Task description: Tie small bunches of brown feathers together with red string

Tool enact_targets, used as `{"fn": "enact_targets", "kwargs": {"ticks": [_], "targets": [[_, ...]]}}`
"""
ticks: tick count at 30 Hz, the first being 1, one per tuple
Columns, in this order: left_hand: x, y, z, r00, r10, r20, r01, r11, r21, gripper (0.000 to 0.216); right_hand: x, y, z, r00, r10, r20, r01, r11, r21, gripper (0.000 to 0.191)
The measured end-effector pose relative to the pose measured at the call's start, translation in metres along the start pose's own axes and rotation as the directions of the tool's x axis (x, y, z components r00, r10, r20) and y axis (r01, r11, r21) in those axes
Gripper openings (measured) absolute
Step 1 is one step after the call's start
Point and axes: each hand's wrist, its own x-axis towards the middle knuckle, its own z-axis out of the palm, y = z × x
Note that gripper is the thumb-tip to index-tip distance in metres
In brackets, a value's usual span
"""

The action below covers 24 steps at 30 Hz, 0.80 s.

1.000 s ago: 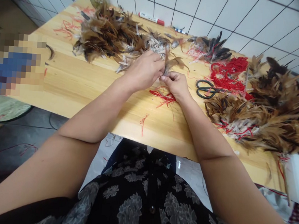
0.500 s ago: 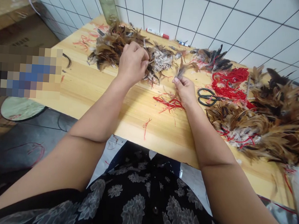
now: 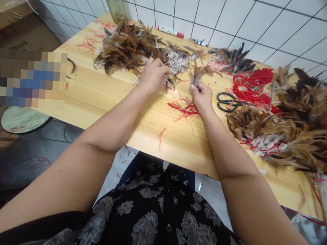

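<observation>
My right hand (image 3: 203,98) pinches a small bunch of brown and grey feathers (image 3: 198,75) by its quill end, with the tips fanning up and away. Below that hand lie loose red strings (image 3: 182,109). My left hand (image 3: 153,76) is at the near edge of a large pile of brown feathers (image 3: 129,47), its fingers bent down among them. Whatever is between those fingertips is hidden. Beside it, pale quill ends (image 3: 179,62) of a feather bundle point toward the middle. Black-handled scissors (image 3: 227,102) rest right of my right hand.
A tangle of red cord (image 3: 252,86) lies behind the scissors. Big brown feather bundles (image 3: 305,128) tied with red string cover the table's right side. Darker feathers (image 3: 235,58), a red-capped marker (image 3: 170,32) and a blue one (image 3: 199,42) line the tiled wall (image 3: 185,8).
My left hand has moved down and slightly right, from above the feather pile to its near edge. My right hand stays almost in place, still pinching the feathers.
</observation>
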Motion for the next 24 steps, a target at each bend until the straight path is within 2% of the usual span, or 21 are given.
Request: {"fn": "enact_targets", "kwargs": {"ticks": [5,7,11,14,16,19,21,24], "targets": [[0.002,0.005,0.010,0.997,-0.018,0.072,0.025,0.994,-0.107,0.028,-0.001,0.001,0.001,1.000,-0.003,-0.005,0.003,1.000,-0.018,0.048],[0.004,0.002,0.014,0.997,-0.027,0.079,0.035,0.995,-0.097,0.033,-0.002,0.000,0.001,1.000,0.000,0.003,0.000,1.000,-0.025,0.043],[0.008,-0.007,0.014,0.999,0.037,0.008,-0.036,0.998,-0.047,0.028,-0.004,-0.005,-0.001,1.000,0.006,0.015,-0.005,0.999,-0.036,0.038],[0.007,-0.004,0.010,0.998,-0.011,-0.064,-0.003,0.980,-0.200,0.025,-0.005,-0.008,-0.002,1.000,0.026,0.011,-0.025,0.999,-0.046,0.032],[0.003,0.006,0.008,0.991,-0.118,-0.055,0.084,0.903,-0.422,0.026,-0.005,-0.011,-0.002,0.999,0.046,0.001,-0.046,0.998,-0.045,0.030],[-0.006,0.026,0.005,0.972,-0.225,0.071,0.209,0.683,-0.700,0.031,-0.006,-0.015,0.000,0.997,0.071,-0.019,-0.071,0.997,-0.014,0.034],[-0.013,0.039,0.002,0.960,-0.227,0.164,0.266,0.561,-0.784,0.036,-0.007,-0.019,0.002,0.997,0.081,-0.022,-0.080,0.997,0.014,0.038],[-0.021,0.053,-0.002,0.948,-0.192,0.253,0.316,0.473,-0.822,0.040,-0.010,-0.026,0.005,0.997,0.079,-0.001,-0.079,0.996,0.039,0.044]]}}
